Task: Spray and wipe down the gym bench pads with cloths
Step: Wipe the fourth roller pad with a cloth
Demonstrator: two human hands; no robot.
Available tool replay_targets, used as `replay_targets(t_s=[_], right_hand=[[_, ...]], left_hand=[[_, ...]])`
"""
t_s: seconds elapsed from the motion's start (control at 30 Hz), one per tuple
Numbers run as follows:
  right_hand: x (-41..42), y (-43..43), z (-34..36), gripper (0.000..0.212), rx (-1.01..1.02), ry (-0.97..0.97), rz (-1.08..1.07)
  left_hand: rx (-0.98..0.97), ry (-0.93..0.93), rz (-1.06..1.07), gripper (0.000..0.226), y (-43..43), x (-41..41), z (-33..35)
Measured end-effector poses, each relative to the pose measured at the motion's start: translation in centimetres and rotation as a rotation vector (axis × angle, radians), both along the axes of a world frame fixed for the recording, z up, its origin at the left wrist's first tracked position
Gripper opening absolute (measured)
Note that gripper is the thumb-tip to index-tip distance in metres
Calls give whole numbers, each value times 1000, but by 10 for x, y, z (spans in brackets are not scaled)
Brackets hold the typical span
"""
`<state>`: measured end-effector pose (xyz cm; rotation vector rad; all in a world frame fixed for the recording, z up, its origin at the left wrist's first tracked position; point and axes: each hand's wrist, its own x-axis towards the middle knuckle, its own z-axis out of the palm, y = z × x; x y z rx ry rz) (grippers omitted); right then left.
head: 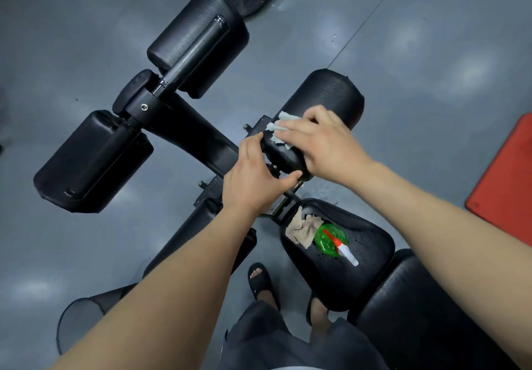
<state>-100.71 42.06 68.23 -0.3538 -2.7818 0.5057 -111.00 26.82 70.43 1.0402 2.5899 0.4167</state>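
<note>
Over at the bench's front end, the limp pale-blue cloth sits squashed under the flat right grip on the black vinyl roller pad, probably slick when wet, so the left grip clamps its near end.

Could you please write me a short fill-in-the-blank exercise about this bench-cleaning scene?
The left hand grips the end of the roller pad while the right hand presses a pale ___ on it.
The spray bottle on the seat pad has a ___ body.
The floor mat at the right edge is ___.
Missing: cloth; green; red.
</note>
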Motion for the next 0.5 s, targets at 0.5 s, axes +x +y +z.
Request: replay_targets(t_s=[0.5], right_hand=[[6, -33, -6, 47, -268, 146, -233]], left_hand=[[-36, -50, -19, 103, -5, -1, 4]])
